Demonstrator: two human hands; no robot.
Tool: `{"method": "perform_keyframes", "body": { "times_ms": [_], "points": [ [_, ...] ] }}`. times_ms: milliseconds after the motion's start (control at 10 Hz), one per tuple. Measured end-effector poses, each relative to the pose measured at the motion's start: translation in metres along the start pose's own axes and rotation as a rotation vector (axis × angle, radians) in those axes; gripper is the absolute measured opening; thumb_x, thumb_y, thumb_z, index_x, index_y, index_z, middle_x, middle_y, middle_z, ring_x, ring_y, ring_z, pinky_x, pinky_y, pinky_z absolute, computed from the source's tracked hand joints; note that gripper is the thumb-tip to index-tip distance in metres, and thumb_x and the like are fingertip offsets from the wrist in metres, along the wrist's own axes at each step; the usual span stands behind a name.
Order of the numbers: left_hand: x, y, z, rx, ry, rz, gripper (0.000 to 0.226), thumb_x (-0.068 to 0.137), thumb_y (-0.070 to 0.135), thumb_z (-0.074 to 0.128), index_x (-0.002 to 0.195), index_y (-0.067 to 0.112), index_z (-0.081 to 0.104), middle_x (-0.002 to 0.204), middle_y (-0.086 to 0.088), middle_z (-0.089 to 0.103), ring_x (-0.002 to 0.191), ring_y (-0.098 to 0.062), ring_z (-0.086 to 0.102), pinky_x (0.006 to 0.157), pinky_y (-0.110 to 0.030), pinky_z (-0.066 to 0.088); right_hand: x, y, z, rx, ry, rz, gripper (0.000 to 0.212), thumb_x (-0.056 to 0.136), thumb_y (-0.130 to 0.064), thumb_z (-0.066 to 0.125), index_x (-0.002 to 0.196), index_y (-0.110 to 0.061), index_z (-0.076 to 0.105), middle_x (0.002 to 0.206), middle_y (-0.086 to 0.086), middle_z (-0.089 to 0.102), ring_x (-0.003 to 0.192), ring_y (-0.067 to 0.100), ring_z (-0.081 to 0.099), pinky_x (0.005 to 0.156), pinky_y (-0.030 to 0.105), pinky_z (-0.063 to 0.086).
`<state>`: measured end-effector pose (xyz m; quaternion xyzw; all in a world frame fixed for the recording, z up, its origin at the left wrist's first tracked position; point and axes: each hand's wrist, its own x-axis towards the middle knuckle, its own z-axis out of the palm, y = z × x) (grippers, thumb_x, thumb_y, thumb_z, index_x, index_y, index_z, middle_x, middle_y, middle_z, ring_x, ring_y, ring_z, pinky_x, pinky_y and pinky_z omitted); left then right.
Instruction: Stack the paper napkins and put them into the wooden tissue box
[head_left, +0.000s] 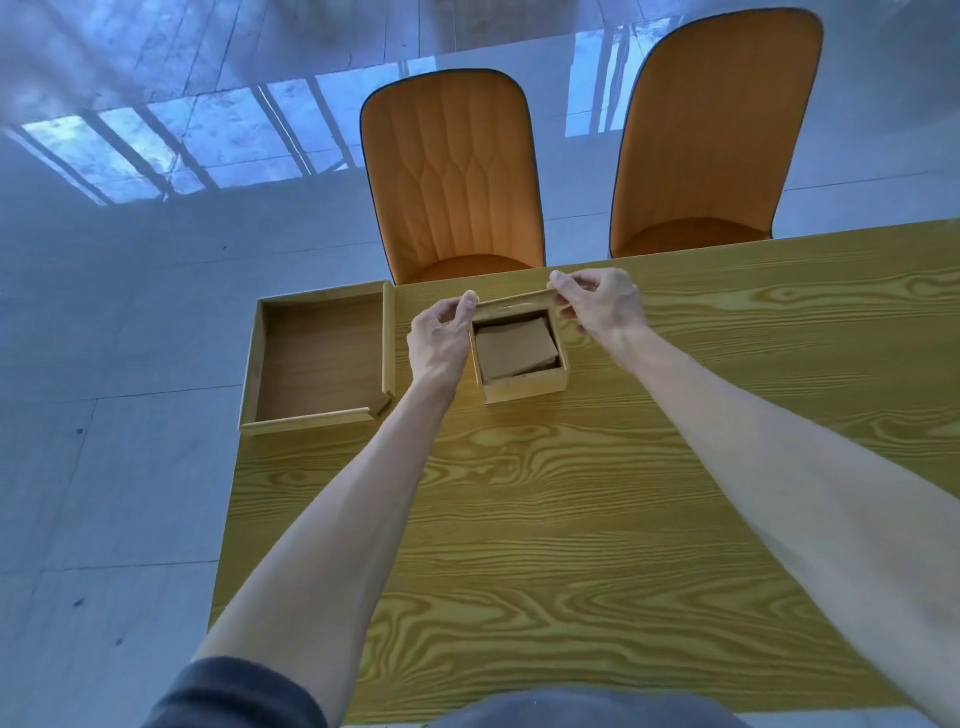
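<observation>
**Lid poised over the filled tissue box**

The wooden tissue box (519, 364) stands on the wood-grain table (571, 519), open at the top. Inside it lies the stack of brown paper napkins (516, 347), skewed a little against the box walls, with one corner riding near the right wall. Above the box's far edge hangs the lid (514, 306), a thin wooden panel with a slot in it, tilted so that its underside faces the camera.

The left hand (441, 340) pinches the lid's left end between thumb and fingertips, just beside the box's left wall. The right hand (597, 306) pinches the lid's right end in the same way, its other fingers curled under. Both grips are closed on the lid; neither hand touches the box itself, as far as this angle shows.

Left of the box, near but apart, sits an empty wooden tray (254, 374) at the table's corner. Beyond the box, past the table's far edge, stand two orange chairs (452, 176).

The napkins appear to be in, so closing is likely what remains. The risk is the crooked stack: a raised corner could catch under the lid and keep it from seating, or get creased. A lid lowered unevenly might also jam on one wall, or nudge the light box along the table.
</observation>
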<state>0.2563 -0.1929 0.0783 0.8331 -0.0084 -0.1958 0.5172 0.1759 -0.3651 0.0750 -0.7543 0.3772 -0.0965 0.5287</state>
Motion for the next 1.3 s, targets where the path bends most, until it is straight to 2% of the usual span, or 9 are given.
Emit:
{"method": "perform_keyframes", "body": {
  "times_ms": [200,300,400,500,700,1000,1100,1200,1300],
  "points": [
    [-0.02,-0.033,-0.006,-0.059,-0.088,0.025,0.039,0.091,0.038,0.068,0.125,0.018,0.067,0.111,0.003,0.068,0.104,-0.01,0.062,0.085,-0.021,0.047,-0.011,0.026,-0.007,-0.084,-0.104,-0.008,0.032,0.088,-0.032,0.071,0.116,-0.017,0.07,0.111,0.002,0.07,0.102,0.017,0.065,0.09,0.039,0.058],
    [-0.024,-0.054,-0.002,-0.05,-0.097,-0.042,0.048,0.089,0.038,0.071,0.131,0.018,0.061,0.122,-0.002,0.067,0.111,-0.016,0.062,0.089,-0.028,0.048,-0.018,0.041,-0.005,-0.087,-0.173,0.051,0.044,0.087,-0.032,0.073,0.126,-0.015,0.062,0.12,0.004,0.065,0.109,0.019,0.062,0.094,0.043,0.056],
    [-0.026,-0.067,0.006,-0.049,-0.097,-0.108,0.052,0.09,0.039,0.069,0.136,0.017,0.058,0.124,-0.005,0.068,0.112,-0.017,0.063,0.096,-0.035,0.052,-0.023,0.051,0.001,-0.076,-0.185,0.1,0.054,0.088,-0.036,0.072,0.134,-0.012,0.057,0.126,0.005,0.063,0.109,0.019,0.062,0.089,0.041,0.058],
    [-0.023,-0.075,0.011,-0.081,-0.097,-0.171,0.053,0.089,0.038,0.071,0.136,0.016,0.058,0.123,-0.005,0.069,0.113,-0.019,0.064,0.101,-0.045,0.052,-0.027,0.056,0.007,-0.022,-0.179,0.157,0.056,0.09,-0.033,0.071,0.138,-0.009,0.055,0.128,0.007,0.063,0.103,0.019,0.065,0.079,0.035,0.061],
    [-0.017,-0.083,0.015,-0.103,-0.077,-0.218,0.051,0.085,0.033,0.077,0.131,0.015,0.063,0.12,-0.005,0.07,0.111,-0.021,0.066,0.099,-0.046,0.054,-0.026,0.063,0.012,-0.007,-0.157,0.18,0.052,0.089,-0.029,0.073,0.134,-0.008,0.059,0.122,0.009,0.067,0.099,0.021,0.068,0.077,0.037,0.062],
    [-0.013,-0.08,0.012,-0.028,-0.057,-0.167,0.043,0.087,0.031,0.074,0.128,0.02,0.064,0.114,0.001,0.069,0.107,-0.018,0.066,0.095,-0.044,0.056,-0.03,0.065,0.018,-0.028,-0.133,0.176,0.054,0.088,-0.028,0.074,0.135,-0.007,0.057,0.12,0.007,0.067,0.092,0.019,0.069,0.074,0.035,0.063],
    [-0.016,-0.07,0.007,0.105,-0.099,-0.11,0.044,0.092,0.036,0.067,0.132,0.02,0.06,0.118,-0.001,0.069,0.105,-0.018,0.065,0.094,-0.042,0.055,-0.031,0.06,0.017,-0.114,-0.143,0.163,0.05,0.091,-0.031,0.07,0.135,-0.009,0.057,0.124,0.007,0.066,0.098,0.023,0.069,0.083,0.04,0.061],
    [-0.012,-0.057,-0.005,0.307,-0.187,-0.084,0.044,0.096,0.042,0.057,0.134,0.021,0.059,0.124,-0.004,0.067,0.106,-0.02,0.063,0.096,-0.041,0.052,-0.03,0.044,0.011,-0.353,-0.172,0.131,0.043,0.095,-0.036,0.062,0.133,-0.015,0.058,0.13,0.007,0.063,0.11,0.027,0.065,0.094,0.042,0.054],
    [-0.01,-0.032,-0.024,0.482,-0.425,-0.112,0.051,0.096,0.044,0.056,0.141,0.02,0.052,0.135,-0.007,0.06,0.119,-0.024,0.059,0.103,-0.043,0.048,-0.033,0.015,0.001,-0.586,-0.123,0.103,0.036,0.096,-0.035,0.057,0.128,-0.019,0.062,0.124,0.007,0.066,0.111,0.027,0.063,0.08,0.033,0.049]
  ]
}}
